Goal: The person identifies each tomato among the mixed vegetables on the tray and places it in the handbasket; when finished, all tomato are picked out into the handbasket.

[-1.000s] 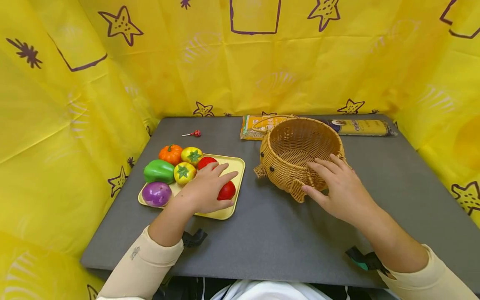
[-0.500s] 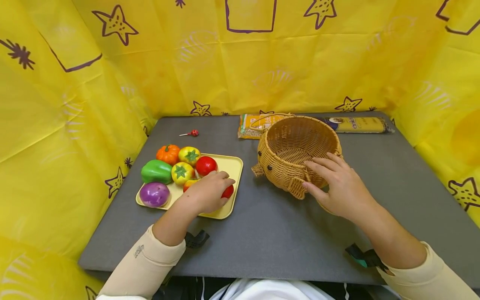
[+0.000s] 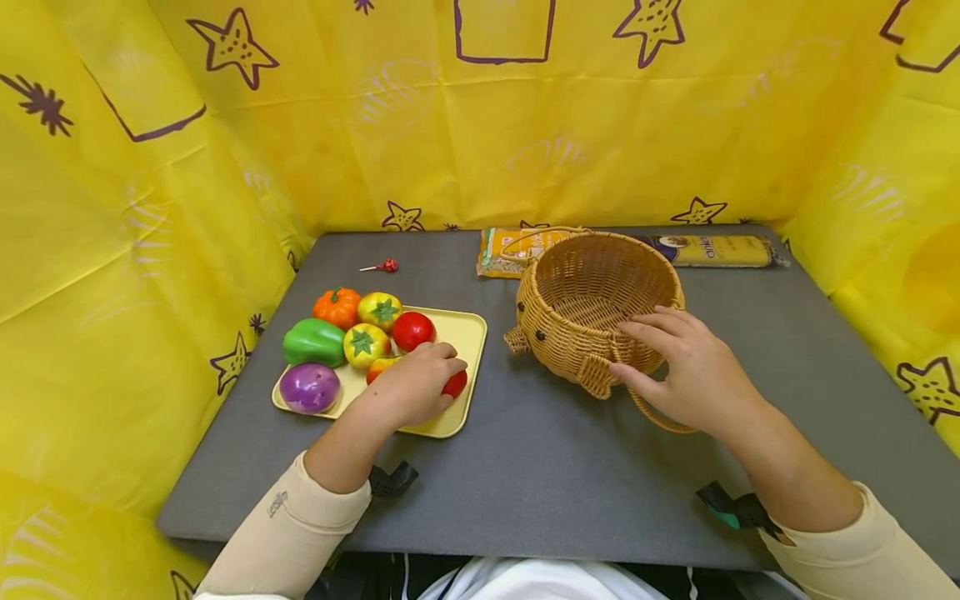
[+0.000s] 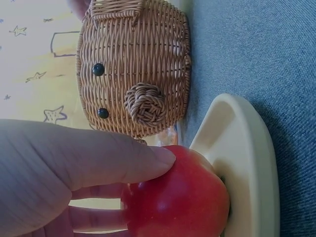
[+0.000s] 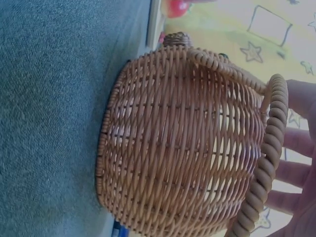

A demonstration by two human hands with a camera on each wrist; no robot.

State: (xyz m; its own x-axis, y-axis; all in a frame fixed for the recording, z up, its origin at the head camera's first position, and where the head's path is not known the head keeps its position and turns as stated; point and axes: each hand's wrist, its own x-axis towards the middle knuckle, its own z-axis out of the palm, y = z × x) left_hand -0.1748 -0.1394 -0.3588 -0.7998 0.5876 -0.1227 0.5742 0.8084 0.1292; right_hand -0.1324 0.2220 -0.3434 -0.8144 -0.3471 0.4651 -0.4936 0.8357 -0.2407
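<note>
My left hand [image 3: 416,385] grips a shiny red tomato [image 4: 180,197], thumb on one side and fingers on the other. The tomato is low over the cream tray [image 3: 468,333], near its right end, and mostly hidden by the hand in the head view. To the right stands a pig-faced wicker basket [image 3: 570,346], its mouth facing up. My right hand [image 3: 693,375] is at the basket's near right rim, fingers reaching over it and thumb beside the woven ear [image 3: 596,377]. The basket's twisted handle [image 5: 269,153] hangs outward in front of the right fingers.
On the tray lie another red tomato [image 3: 413,331], two yellow fruits with green tops [image 3: 367,346], a pumpkin [image 3: 337,307], a green pepper [image 3: 313,342] and a purple eggplant [image 3: 309,388]. Behind are a lollipop [image 3: 386,266], an orange packet [image 3: 498,254] and a long yellow packet [image 3: 723,252].
My left hand has lowered and its spread fingers have closed around the tomato. My right hand has shifted slightly right at the rim, and the basket's near handle now shows below it.
</note>
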